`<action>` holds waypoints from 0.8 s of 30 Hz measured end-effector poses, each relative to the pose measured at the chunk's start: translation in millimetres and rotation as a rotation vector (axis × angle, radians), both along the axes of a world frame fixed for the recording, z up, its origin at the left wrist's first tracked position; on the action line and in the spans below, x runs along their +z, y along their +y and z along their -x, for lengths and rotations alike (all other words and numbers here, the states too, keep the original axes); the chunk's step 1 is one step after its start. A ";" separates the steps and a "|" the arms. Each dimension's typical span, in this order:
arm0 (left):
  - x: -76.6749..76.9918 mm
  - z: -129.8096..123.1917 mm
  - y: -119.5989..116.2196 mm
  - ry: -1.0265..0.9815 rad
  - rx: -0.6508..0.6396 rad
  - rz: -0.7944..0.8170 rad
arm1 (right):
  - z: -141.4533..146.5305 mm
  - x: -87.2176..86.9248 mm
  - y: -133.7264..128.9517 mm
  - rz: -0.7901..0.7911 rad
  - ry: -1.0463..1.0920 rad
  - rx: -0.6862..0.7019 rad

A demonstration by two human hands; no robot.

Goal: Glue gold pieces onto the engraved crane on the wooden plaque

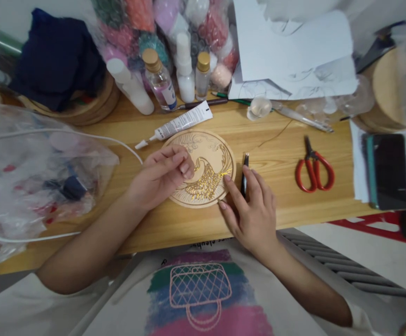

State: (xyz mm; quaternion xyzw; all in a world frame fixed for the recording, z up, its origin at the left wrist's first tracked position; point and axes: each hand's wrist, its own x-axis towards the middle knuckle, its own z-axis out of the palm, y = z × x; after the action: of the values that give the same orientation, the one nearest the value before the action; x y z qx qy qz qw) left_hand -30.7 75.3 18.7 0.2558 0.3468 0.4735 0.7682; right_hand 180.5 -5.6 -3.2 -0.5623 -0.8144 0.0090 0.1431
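Note:
A round wooden plaque carved with a bird lies on the table, with gold-coloured lines over part of the bird. Above its left side, my left hand is closed, thumb and fingertips curled together; I cannot make out what, if anything, is between them. My right hand has its fingers apart, the index fingertip at the plaque's right edge and the thumb by its lower rim. Black tweezers lie partly under the right hand's fingers. Behind the plaque rests a white glue tube with a narrow nozzle.
Red-handled pliers and a phone lie to the right. Several bottles stand at the back before bagged coloured materials. Paper sheets lie behind. Plastic bags and a white cable occupy the left.

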 end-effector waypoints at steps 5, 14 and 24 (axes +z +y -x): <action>0.9 0.1 0.3 -0.004 -0.003 -0.001 | 1.2 1.4 1.3 -0.031 -0.020 0.012; -1.2 0.5 -0.1 -0.017 0.006 -0.008 | 0.1 0.4 -0.2 -0.028 0.016 -0.010; -2.2 0.6 0.8 -0.036 0.000 0.020 | 0.1 0.6 -1.6 -0.028 -0.004 -0.003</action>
State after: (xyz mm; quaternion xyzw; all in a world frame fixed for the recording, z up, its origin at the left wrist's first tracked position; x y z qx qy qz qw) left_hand -31.3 76.1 16.5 0.2394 0.3378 0.4744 0.7769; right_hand 180.4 -7.2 -2.6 -0.5615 -0.8138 -0.0038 0.1495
